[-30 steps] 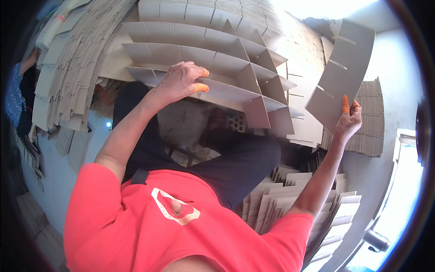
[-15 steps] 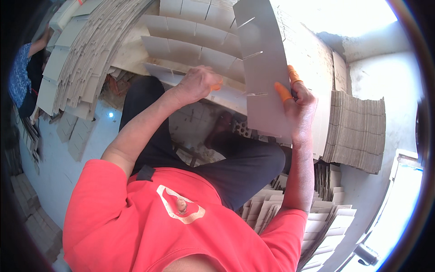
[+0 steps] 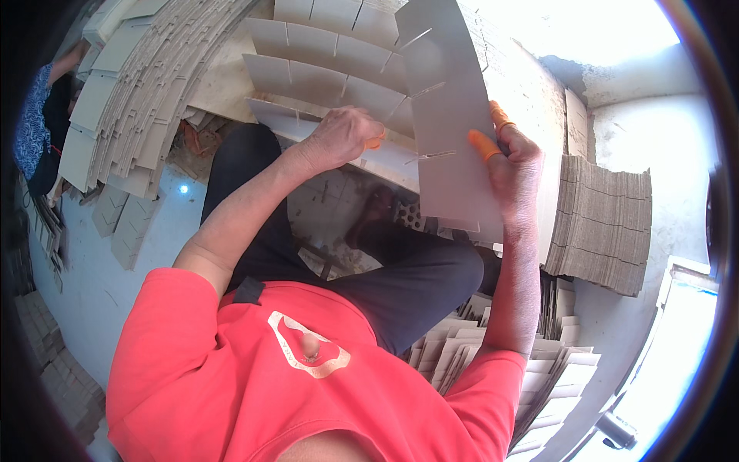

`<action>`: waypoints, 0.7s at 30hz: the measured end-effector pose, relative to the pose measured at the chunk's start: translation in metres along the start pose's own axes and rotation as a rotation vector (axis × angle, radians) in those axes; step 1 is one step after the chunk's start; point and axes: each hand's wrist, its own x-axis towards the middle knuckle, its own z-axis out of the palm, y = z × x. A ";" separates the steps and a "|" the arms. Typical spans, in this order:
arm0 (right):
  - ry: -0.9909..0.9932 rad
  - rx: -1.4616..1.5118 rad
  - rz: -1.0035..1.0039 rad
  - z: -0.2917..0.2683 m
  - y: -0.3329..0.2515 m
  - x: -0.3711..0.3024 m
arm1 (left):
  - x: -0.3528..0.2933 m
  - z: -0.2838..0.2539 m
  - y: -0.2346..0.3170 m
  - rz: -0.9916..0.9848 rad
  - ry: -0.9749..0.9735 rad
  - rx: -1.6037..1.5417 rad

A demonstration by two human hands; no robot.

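Observation:
My right hand (image 3: 514,165) grips a long grey cardboard strip (image 3: 453,92) by its right edge, with orange finger covers on thumb and finger. Short slits cut into the strip from its left edge, and it slants upright in front of me. My left hand (image 3: 344,137) is closed with its fingers curled under, an orange cover showing at the tips; whatever it pinches is hidden. Just beyond that hand, slotted cardboard strips (image 3: 308,78) stand on edge in rows on the work surface, the nearest row (image 3: 281,117) partly behind my left wrist.
Overlapping cardboard sheets (image 3: 158,85) lie at the left. A dense stack of cardboard (image 3: 600,223) stands at the right, with more slotted pieces (image 3: 550,377) beside my right elbow. Another person (image 3: 35,127) is at the far left edge. My knees are bent below the work surface.
My left hand has moved slightly right, toward the held strip. My right hand has shifted a little to the right and still grips the strip.

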 end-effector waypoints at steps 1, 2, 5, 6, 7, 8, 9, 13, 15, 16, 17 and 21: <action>-0.001 -0.027 -0.010 0.001 -0.003 0.000 | 0.000 0.000 -0.001 0.001 0.000 0.001; -0.004 -0.052 -0.017 0.002 -0.003 0.000 | -0.001 0.000 -0.001 0.002 0.000 0.003; -0.010 -0.125 -0.025 0.004 0.003 0.003 | 0.001 0.001 -0.001 0.005 -0.009 0.011; -0.012 -0.083 -0.045 0.003 0.005 0.005 | 0.001 0.001 -0.001 0.009 -0.003 0.005; -0.013 -0.041 -0.064 0.002 0.006 0.006 | 0.001 0.002 -0.002 0.013 0.003 -0.001; -0.015 0.001 -0.084 0.002 0.007 0.008 | 0.002 0.002 -0.003 0.017 0.009 -0.006; -0.029 -0.004 -0.057 0.001 0.007 0.010 | 0.002 0.003 -0.004 0.018 0.009 -0.005; -0.119 0.013 0.015 0.006 -0.009 0.015 | 0.000 0.003 -0.005 0.007 0.015 0.007; -0.140 0.023 -0.005 0.018 -0.002 0.013 | 0.000 0.005 -0.004 0.011 0.021 0.005; -0.129 0.021 -0.035 0.033 0.019 0.009 | 0.003 0.007 -0.002 0.023 0.023 0.001; -0.122 0.023 -0.069 0.042 0.031 0.009 | 0.004 0.008 -0.001 0.029 0.026 0.000; -0.191 0.003 -0.155 0.064 0.026 0.005 | 0.003 0.005 -0.003 0.028 0.015 0.004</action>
